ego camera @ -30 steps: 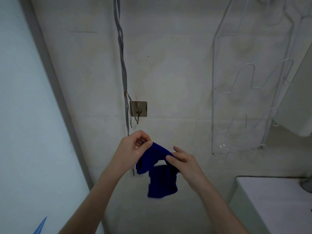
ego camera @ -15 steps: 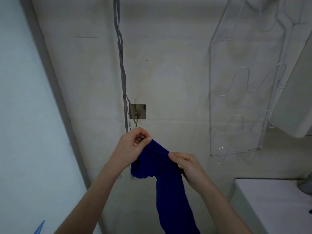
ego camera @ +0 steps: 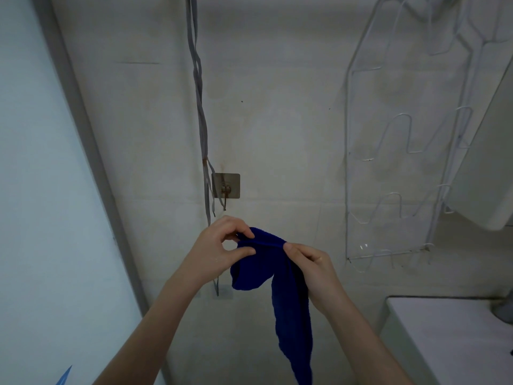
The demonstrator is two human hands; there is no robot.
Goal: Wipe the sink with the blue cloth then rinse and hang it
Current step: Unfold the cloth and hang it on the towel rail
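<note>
Cloth (ego camera: 288, 301) is sitting just below the hook (ego camera: 225, 190), held up in front of the wall (ego camera: 277, 107). You're pinching its top edge with the left hand (ego camera: 219, 251) and gripping the bunched part with the right hand (ego camera: 311, 270), and the long end is dangling down. Looks like you're running the hang step. Next move is likely calling for lifting that stretched edge over the hook tip, then releasing.
</note>
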